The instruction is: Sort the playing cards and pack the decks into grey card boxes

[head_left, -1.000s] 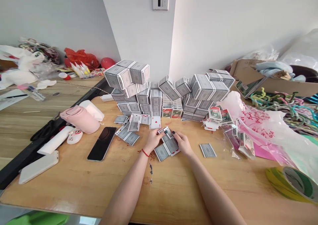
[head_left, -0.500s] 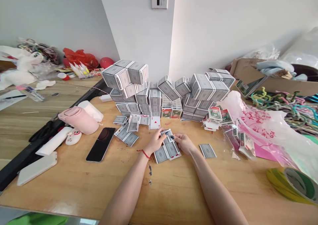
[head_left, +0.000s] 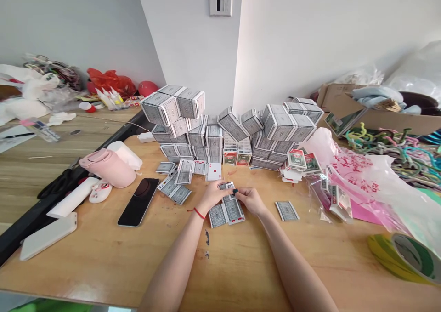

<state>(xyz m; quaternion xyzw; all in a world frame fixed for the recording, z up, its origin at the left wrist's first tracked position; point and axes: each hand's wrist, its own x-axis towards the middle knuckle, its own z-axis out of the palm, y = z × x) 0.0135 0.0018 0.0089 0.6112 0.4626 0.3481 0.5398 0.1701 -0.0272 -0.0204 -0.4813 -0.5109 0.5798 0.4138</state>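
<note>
Both hands meet over patterned grey-backed playing cards (head_left: 233, 210) at the middle of the table. My left hand (head_left: 216, 196) is closed, thumb on top, on the upper playing card. From the other side my right hand (head_left: 252, 201) pinches the same card's right edge; its fingertips are partly hidden. More cards lie beneath, below the hands, one with red marks along its edge. A separate playing card (head_left: 286, 210) lies face down to the right. Left of the hands are loose cards (head_left: 177, 191), and just behind them a face-up ace of hearts (head_left: 214, 171).
Stacked blocks of folded cards (head_left: 275, 133) stand at the back, with card boxes (head_left: 296, 159) beside them. A black phone (head_left: 138, 201) and a pink bottle (head_left: 109, 167) lie left. Yellow-green tape (head_left: 389, 257) and a plastic bag (head_left: 361, 165) sit right.
The hands and the cards between them have shifted slightly left and down. My right fingers have moved closer to my left thumb at the upper card.
</note>
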